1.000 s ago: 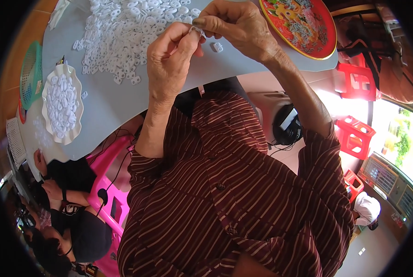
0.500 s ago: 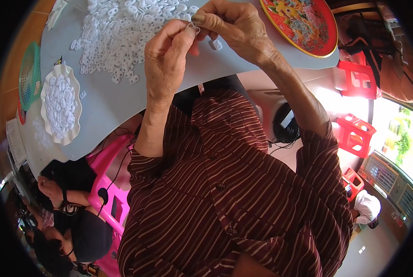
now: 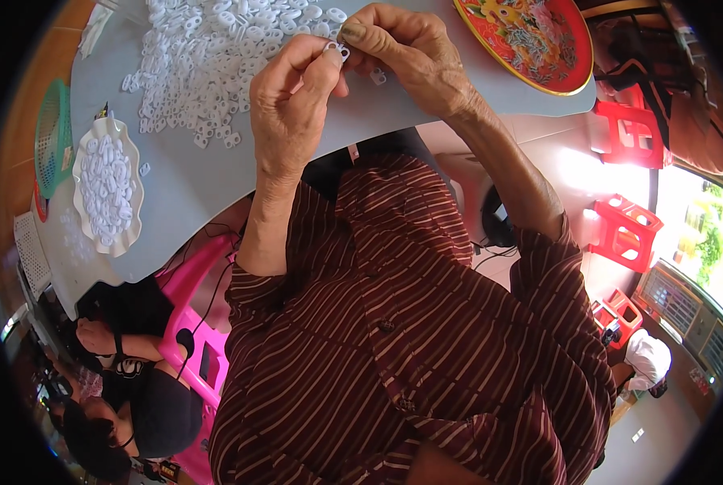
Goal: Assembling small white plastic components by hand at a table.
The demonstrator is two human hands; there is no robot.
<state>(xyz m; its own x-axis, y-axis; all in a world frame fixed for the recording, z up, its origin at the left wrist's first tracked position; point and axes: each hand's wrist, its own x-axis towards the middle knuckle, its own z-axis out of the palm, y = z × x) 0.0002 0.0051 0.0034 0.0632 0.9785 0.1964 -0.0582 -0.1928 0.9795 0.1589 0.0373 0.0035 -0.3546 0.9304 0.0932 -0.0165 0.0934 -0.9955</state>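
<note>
The thumb and forefinger of the left hand (image 3: pixel 290 101) pinch a small white plastic piece (image 3: pixel 337 52) with holes in it, held up above the near part of the grey table (image 3: pixel 192 186). The right hand (image 3: pixel 414 61) meets it there, its thumb and fingertips drawn together at the piece's edge (whether they grip it too, I cannot tell). Tabletop shows between the left wrist and the dish, and a narrower strip lies between the right hand and the tray; the table's curved near edge runs beneath both forearms. The left forearm rises almost straight, palm side toward the body, while the right slants in from the right with its knuckles up. A loose piece (image 3: pixel 378 77) lies just below the right fingers, and a broad heap (image 3: pixel 208 65) of similar ones spreads beyond the left hand. Farther left, a wavy-rimmed white dish (image 3: pixel 135 174) is full of white pieces, near a green basket (image 3: pixel 52 137); at right, a red flowered tray (image 3: pixel 568 77) holds small silvery bits.
</note>
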